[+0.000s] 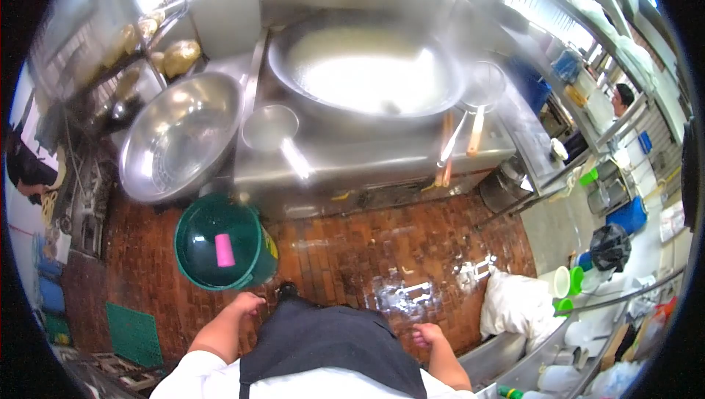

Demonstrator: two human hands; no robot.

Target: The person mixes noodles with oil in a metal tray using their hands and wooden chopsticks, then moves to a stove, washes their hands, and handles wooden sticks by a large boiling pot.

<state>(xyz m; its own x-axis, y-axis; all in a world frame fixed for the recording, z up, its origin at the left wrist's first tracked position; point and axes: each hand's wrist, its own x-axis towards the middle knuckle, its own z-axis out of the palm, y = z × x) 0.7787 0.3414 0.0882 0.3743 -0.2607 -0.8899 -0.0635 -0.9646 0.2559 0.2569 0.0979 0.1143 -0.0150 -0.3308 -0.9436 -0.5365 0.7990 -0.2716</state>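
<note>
My left hand [250,303] hangs beside the dark apron [323,344], its fingers curled in, with nothing visible in it. Nearest to it is a large green bucket [187,259] on the floor, in which a pink cup [225,251] lies. My right hand [426,334] is low on the other side of the apron, fingers curled and seemingly holding nothing. In front stands a steel stove with a very large steaming wok [294,83] of pale liquid. A round strainer [272,127] rests left of the wok, and another wooden-handled strainer [485,87] lies to its right.
A wide steel bowl [180,131] leans left of the stove. The brick-patterned floor [330,252] looks wet. A white sack [514,300] sits at the right, near green containers [576,280]. Another person [621,102] is far right. A green mat [134,333] lies at left.
</note>
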